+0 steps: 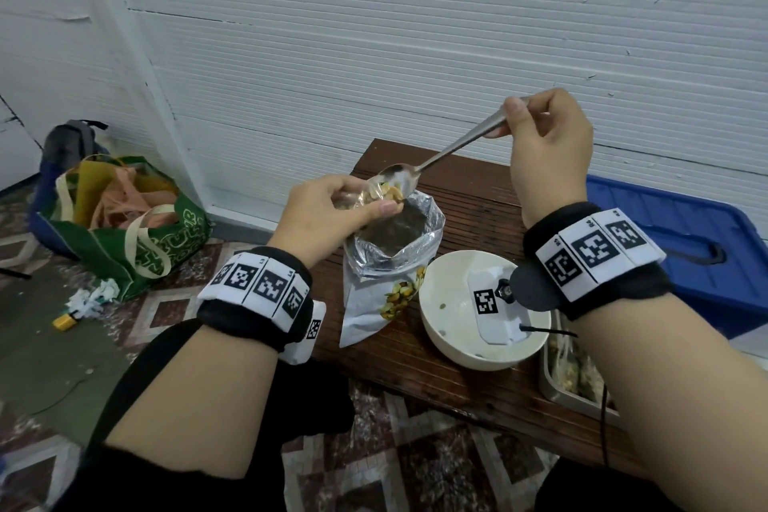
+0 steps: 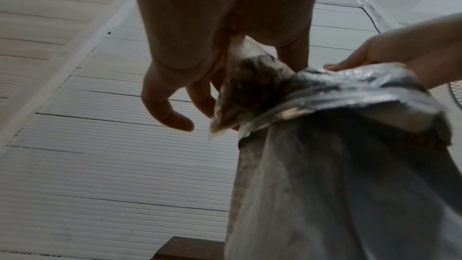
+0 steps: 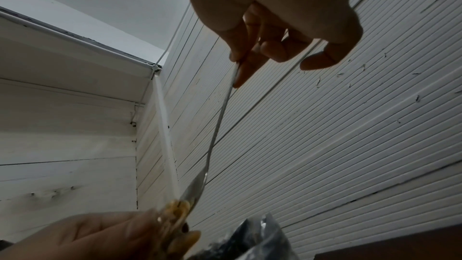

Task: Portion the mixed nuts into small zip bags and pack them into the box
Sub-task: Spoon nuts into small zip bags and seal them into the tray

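Item: small zip bag (image 1: 376,195), held at its mouth by L hand (image 1: 328,212), just above the open foil nut pouch (image 1: 390,262) standing on the tabletop (image 1: 465,187).
R hand (image 1: 548,145) pinches the spoon (image 1: 419,166) by the handle end; bowl tipped w/ nuts at the bag mouth.
White bowl (image 1: 440,328) near right; metal box (image 1: 552,382) w/ filled bags at right edge.
Risk: narrow, floppy mouth; nuts may miss and spill. Judged, not seen.
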